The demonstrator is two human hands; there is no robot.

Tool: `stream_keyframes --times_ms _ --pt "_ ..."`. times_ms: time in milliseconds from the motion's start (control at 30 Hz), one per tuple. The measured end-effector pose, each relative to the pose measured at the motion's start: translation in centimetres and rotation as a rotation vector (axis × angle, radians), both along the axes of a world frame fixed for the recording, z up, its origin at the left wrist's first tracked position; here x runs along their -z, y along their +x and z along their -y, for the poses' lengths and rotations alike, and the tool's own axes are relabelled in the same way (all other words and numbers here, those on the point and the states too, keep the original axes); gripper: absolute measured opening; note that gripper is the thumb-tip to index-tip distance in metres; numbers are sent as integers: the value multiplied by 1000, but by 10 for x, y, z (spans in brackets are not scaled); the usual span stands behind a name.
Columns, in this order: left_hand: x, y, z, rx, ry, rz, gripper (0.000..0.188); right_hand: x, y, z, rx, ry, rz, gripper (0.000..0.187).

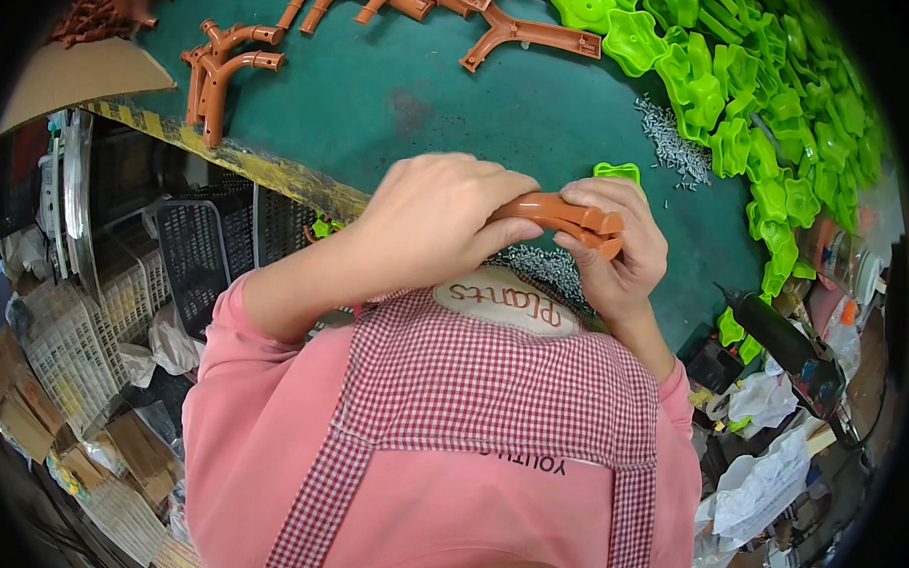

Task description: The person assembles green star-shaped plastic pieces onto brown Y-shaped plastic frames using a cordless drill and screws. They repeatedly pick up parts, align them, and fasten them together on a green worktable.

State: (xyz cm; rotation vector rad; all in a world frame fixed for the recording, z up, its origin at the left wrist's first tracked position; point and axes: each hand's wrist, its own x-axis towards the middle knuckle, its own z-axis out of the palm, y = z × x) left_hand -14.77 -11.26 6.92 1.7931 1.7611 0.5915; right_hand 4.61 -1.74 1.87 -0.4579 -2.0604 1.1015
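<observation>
Both my hands hold a brown plastic branch piece (pixel 545 209) just above the near edge of the table. My left hand (pixel 445 206) is closed round its left end, thumb along the underside. At the forked right end, my right hand (pixel 624 238) grips it between thumb and fingers. Two brown halves seem to lie face to face there, with a narrow gap at the tips. A small green plastic piece (pixel 619 172) lies just behind my right hand. Grey screws (pixel 545 267) show below the branch piece, partly hidden by my hands and apron.
Bright green leaf-shaped parts (pixel 732 83) are heaped at the right, beside a pile of screws (pixel 672 143). More brown branch pieces (pixel 227 71) lie along the far left of the green table (pixel 411 92). A black power screwdriver (pixel 788 341) is at the right. Crates (pixel 190 250) stand below left.
</observation>
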Motion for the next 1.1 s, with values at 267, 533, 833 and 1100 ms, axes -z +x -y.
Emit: stream_keyframes --times_ms 267,533,833,1100 --pt "26 7 -7 -85 68 269 30 -1 -7 1 24 39 55 30" --pt "36 7 -9 -59 98 291 32 5 -4 3 70 26 38 26" --pt "54 23 8 -192 12 351 33 16 -2 17 118 -58 122 25" --pt "62 26 12 -213 43 302 33 36 -5 27 180 -185 9 27"
